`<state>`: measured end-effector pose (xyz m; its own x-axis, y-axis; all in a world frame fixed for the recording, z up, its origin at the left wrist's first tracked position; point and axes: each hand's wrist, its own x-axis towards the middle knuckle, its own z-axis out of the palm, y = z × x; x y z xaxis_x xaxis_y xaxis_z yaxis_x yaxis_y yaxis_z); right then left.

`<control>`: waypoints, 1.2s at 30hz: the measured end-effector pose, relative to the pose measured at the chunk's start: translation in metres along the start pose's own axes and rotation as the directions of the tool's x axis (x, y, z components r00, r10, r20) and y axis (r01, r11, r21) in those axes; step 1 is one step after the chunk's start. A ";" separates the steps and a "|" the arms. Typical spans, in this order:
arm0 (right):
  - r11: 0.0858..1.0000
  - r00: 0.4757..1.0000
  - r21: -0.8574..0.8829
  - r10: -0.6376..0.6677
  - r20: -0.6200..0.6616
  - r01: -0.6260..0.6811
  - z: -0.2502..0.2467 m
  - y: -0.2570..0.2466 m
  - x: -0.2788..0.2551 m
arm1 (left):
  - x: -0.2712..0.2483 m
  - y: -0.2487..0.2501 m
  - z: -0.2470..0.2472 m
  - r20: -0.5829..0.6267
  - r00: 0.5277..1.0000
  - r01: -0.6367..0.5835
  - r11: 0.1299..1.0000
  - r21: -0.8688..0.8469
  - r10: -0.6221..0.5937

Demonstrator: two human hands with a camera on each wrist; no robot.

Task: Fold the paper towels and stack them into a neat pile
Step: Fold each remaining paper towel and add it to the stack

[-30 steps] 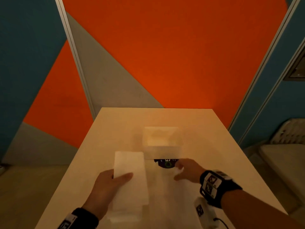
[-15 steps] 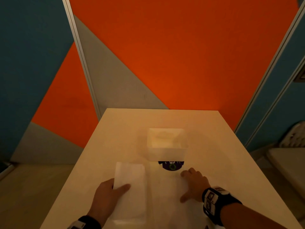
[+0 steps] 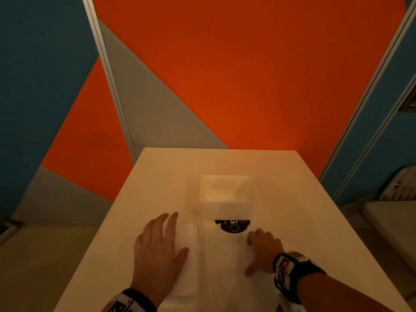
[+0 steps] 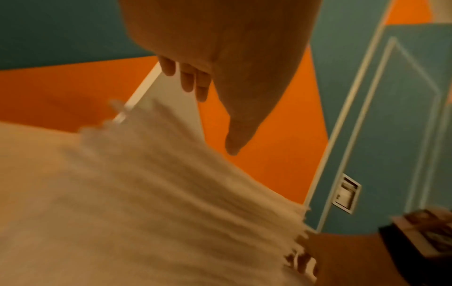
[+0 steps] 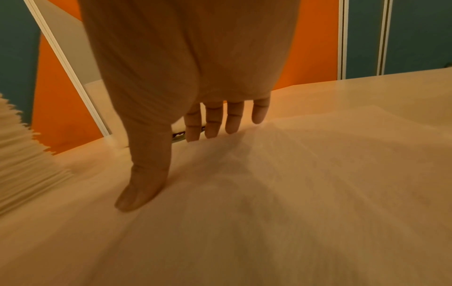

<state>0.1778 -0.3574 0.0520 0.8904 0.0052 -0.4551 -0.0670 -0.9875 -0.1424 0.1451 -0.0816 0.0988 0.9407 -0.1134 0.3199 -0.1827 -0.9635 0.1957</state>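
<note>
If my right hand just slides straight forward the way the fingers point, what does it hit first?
Most likely the dark round sticker just beyond the right hand, then the white container behind it. Depth is hard to judge, so this is a guess.

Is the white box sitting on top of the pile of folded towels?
No, the box stands on the table farther back, apart from the pile under the left hand.

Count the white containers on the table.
1. The white container stands mid-table, beyond both hands; a dark round label lies at its near side. Nothing suggests another is hidden.
</note>
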 end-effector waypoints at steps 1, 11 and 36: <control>1.000 1.000 -0.006 -0.003 0.004 0.003 -0.001 -0.001 0.000 | 0.000 0.002 0.006 0.008 0.996 -0.087 0.995 0.044 0.087; 0.997 0.995 0.071 -0.003 0.097 -0.004 -0.004 -0.009 -0.002 | -0.017 0.000 0.061 0.393 0.916 -0.134 0.986 0.101 0.084; 0.077 0.887 0.885 0.014 -0.462 0.460 -0.135 -0.043 -0.117 | 0.028 0.060 -0.055 0.784 0.596 0.793 0.027 -0.609 0.175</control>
<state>0.1374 -0.3364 0.2298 0.9966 -0.0822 0.0010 0.0064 0.0660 -0.9978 0.1448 -0.1289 0.1707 0.7528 -0.4259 -0.5019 0.5668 0.0317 0.8232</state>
